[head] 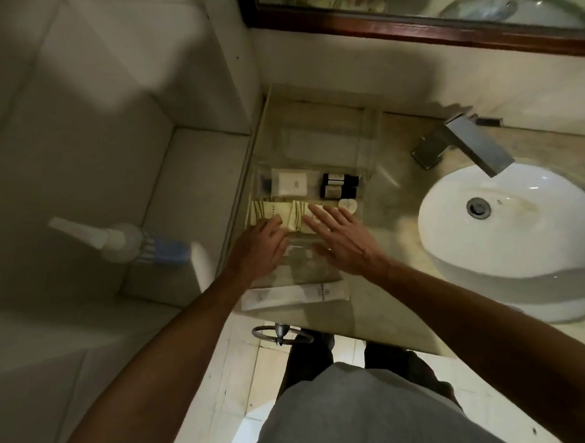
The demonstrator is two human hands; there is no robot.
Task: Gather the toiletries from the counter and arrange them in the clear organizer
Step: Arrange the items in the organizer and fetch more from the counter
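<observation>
Head cam, looking down at the counter w/ the clear organizer pushed into the left corner by the wall. Already inside: white box, two dark bottles lying on their sides, a small round soap, and two cream striped packets in the row nearer me. Left hand sits at the left packet's near edge, fingers bent down onto it; can't tell if it's pinching or just pressing. Right hand is flat, fingers spread and straight, tips over the right packet, holding nothing. Still outside the organizer, just toward me on the counter edge: a long white sachet and what looks like a flat clear-wrapped item under my wrists; too blurry to name. My read: mostly loaded, now squaring up the packet row, w/ those last pieces left to bring in. Risks from here: organizer walls are near invisible in this light, so a fingertip could catch the front wall and shove the whole thing. Packets are light and slick; a flat-hand push could ride one over the other. The sachet lies right at the counter lip; a forearm drag could sweep it to the floor. Sink is close on the right; the soap could roll that way if knocked out.
</observation>
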